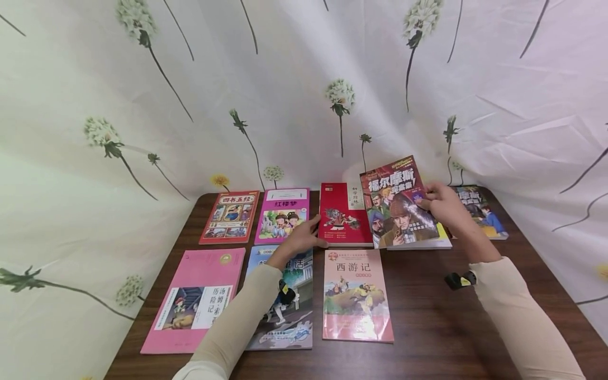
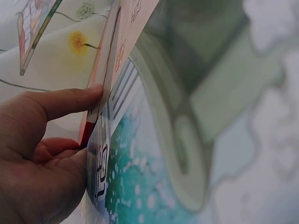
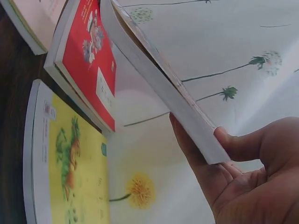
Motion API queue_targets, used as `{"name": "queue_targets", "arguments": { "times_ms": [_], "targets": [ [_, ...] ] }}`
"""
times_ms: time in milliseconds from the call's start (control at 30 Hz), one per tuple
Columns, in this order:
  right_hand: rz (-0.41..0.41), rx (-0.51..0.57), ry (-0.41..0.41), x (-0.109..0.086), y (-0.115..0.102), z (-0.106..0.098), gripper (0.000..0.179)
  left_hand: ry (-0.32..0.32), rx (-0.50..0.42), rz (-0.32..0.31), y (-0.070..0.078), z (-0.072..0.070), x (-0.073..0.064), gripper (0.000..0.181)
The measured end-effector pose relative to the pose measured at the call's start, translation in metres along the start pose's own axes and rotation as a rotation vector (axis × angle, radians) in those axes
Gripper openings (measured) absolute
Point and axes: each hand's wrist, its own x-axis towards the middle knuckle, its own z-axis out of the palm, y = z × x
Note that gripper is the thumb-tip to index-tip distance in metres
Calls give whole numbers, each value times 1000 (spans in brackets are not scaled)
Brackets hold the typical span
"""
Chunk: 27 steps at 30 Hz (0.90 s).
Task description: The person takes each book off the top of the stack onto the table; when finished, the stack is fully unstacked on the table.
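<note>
My right hand (image 1: 444, 206) pinches a dark red comic-style book (image 1: 399, 211) by its right edge and holds it up, tilted. In the right wrist view its white page edge (image 3: 173, 98) shows between thumb and fingers. Beneath it lies a yellow book (image 3: 77, 158), mostly hidden in the head view. My left hand (image 1: 301, 237) grips the lower left corner of a bright red book (image 1: 344, 221), which lies in the back row. The left wrist view shows that thumb on the book's edge and the fingers (image 2: 60, 149) round the corner.
On the dark wooden table (image 1: 442, 327) lie an orange-red book (image 1: 230, 216), a purple one (image 1: 283, 216), a pink one (image 1: 195, 301), a blue one (image 1: 285, 338), a pale pink one (image 1: 358, 295) and a dark blue one (image 1: 484, 214). A flowered cloth (image 1: 294, 105) hangs behind.
</note>
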Motion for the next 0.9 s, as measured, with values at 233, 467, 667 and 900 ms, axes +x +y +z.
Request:
{"name": "queue_targets", "arguments": {
  "times_ms": [233, 467, 667, 900],
  "targets": [
    [5, -55, 4, -20, 6, -13, 43, 2, -3, -2, 0, 0, 0, 102],
    [-10, -77, 45, -41, 15, -19, 48, -2, -5, 13, -1, 0, 0, 102],
    [-29, -120, 69, -58, 24, -23, 40, -6, -8, 6, 0, 0, 0, 102],
    [1, -151, 33, -78, 35, -27, 47, -1, 2, 3, 1, 0, -1, 101]
  ]
}}
